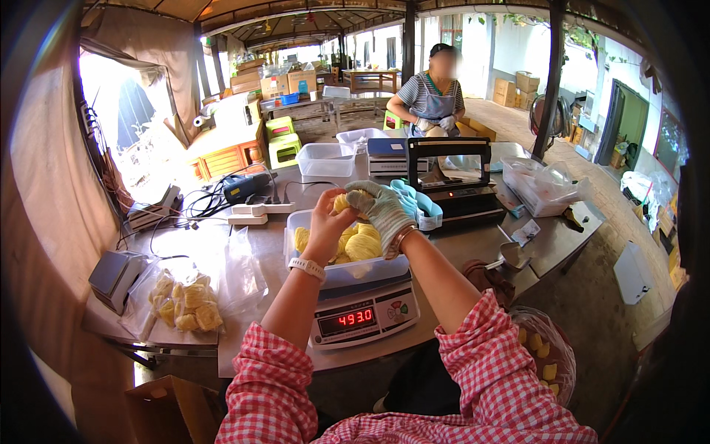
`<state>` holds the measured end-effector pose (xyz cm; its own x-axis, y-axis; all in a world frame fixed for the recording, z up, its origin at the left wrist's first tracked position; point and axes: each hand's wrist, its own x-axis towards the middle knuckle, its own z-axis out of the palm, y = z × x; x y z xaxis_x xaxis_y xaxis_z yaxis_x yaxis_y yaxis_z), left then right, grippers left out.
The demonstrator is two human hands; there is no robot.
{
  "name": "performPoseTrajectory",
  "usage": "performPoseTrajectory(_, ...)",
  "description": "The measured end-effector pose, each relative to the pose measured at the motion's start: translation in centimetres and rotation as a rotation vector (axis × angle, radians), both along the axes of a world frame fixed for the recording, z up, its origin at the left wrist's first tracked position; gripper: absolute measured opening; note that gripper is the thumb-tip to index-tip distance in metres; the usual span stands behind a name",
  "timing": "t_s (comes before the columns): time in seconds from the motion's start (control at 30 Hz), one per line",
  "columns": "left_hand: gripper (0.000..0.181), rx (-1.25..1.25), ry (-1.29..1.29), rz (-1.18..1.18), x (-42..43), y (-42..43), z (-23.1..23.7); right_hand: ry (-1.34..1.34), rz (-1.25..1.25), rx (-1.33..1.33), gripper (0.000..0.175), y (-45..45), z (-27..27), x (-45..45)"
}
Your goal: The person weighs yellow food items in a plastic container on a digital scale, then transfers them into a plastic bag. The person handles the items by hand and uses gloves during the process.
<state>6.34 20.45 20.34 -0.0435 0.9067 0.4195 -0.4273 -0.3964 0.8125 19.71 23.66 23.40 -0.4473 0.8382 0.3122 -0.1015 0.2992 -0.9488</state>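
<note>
My bare left hand (327, 225) and my gloved right hand (383, 208) meet over a clear plastic tub (366, 273). Between their fingers is a yellow noodle nest (341, 203), partly covered by the glove. More yellow noodle nests (363, 244) lie inside the tub; my left hand and wrist hide some of them. Under the tub stands a digital scale (363, 319) with lit red digits. A knotted clear bag of noodle nests (188, 305) rests on the metal table to the left, beside flat clear plastic bags (241, 266).
Behind the tub stand a black bag sealer (460, 205), light-blue straps (421, 211) and another clear tub (327, 161). A power strip (260, 211) and cables lie left. A metal scoop (509, 258) is right. Across the table sits a co-worker (438, 94). A lined basket (546, 355) stands low right.
</note>
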Motion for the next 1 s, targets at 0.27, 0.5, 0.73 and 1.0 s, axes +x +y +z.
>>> performPoseTrajectory(0.27,0.041,0.011,0.142,0.045,0.1,-0.3,0.7,0.018,0.022,-0.117,0.031,-0.4,0.5,0.0)
performPoseTrajectory(0.5,0.035,-0.1,0.166,0.102,-0.2,-0.3,0.9,0.014,0.01,-0.193,0.032,-0.7,0.9,0.1)
performPoseTrajectory(0.73,0.034,-0.137,0.104,0.08,-0.4,-0.2,0.8,0.027,-0.006,-0.244,0.031,-0.5,1.0,0.0)
performPoseTrajectory(1.0,0.028,-0.118,0.09,0.002,-1.2,0.0,0.4,0.021,0.039,-0.246,0.032,-0.6,1.3,0.5)
